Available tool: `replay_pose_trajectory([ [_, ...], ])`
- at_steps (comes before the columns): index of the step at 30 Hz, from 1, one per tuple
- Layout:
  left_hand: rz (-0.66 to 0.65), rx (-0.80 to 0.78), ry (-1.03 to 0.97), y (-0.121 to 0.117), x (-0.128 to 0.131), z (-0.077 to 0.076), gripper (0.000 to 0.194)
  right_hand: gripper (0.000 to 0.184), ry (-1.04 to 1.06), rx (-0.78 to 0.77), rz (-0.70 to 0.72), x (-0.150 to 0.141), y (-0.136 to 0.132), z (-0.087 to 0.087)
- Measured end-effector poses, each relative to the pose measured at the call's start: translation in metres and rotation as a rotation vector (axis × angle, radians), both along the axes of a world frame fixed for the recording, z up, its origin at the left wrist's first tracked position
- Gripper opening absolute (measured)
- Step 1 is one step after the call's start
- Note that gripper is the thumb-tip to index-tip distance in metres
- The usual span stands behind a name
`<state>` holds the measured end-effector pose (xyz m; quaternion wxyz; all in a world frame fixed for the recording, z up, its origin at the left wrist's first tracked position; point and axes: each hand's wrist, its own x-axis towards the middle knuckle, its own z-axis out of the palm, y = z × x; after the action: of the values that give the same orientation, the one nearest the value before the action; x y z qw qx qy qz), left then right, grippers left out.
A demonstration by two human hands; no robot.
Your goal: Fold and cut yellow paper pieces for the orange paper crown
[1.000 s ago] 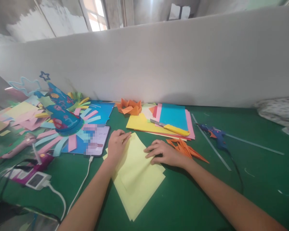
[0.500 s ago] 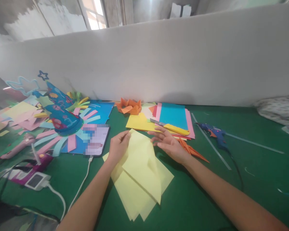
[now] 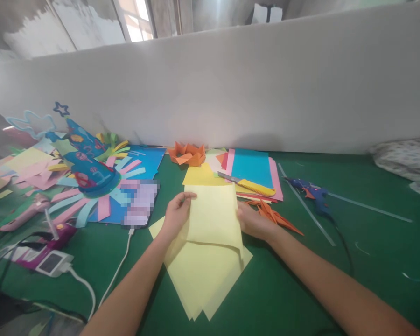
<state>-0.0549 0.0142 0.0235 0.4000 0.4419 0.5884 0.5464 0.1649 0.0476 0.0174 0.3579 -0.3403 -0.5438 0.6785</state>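
My left hand (image 3: 177, 213) pinches the left edge of a pale yellow sheet of paper (image 3: 213, 214), thumb on top. On the opposite edge, my right hand (image 3: 255, 221) grips the same sheet, its fingertips partly hidden behind the paper. The sheet is raised and slightly curved along its lower edge. Beneath it, more pale yellow sheets (image 3: 203, 284) lie fanned out on the green table (image 3: 283, 298). Just beyond my right hand is a folded orange paper piece (image 3: 276, 217).
A yellow cutter knife (image 3: 255, 187) rests on stacked coloured paper (image 3: 252, 163). Behind is an orange paper ring (image 3: 187, 154). A blue glue gun (image 3: 311, 193) lies right. Party hats (image 3: 91, 172), a phone (image 3: 142, 203) with cable and a pink glue gun (image 3: 28, 212) occupy the left.
The held sheet has turned from a slanted position to nearly square to me. My right hand, open and apart before, has closed on its right edge. My left hand keeps its hold.
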Motion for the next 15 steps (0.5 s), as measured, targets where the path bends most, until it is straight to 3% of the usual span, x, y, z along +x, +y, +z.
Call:
replay_pose_trajectory([
  [2,-0.075,-0.071,-0.039,-0.003,0.004,0.003,0.028,0.057,0.059,-0.061,0.121,-0.003,-0.001,0.004],
  [4,-0.128,-0.117,-0.097,-0.007,0.009,0.007,0.036,0.066,0.074,-0.062,0.151,-0.007,-0.003,0.008],
  [7,-0.193,-0.114,-0.150,-0.010,0.018,0.009,0.040,0.084,0.004,-0.053,0.037,-0.015,-0.007,0.013],
  [10,-0.163,-0.095,-0.109,-0.012,0.026,0.009,0.038,0.095,-0.047,-0.069,-0.062,-0.022,-0.012,0.015],
  [15,-0.147,-0.162,-0.141,-0.011,0.028,0.010,0.034,0.095,-0.057,-0.083,-0.132,-0.028,-0.013,0.015],
])
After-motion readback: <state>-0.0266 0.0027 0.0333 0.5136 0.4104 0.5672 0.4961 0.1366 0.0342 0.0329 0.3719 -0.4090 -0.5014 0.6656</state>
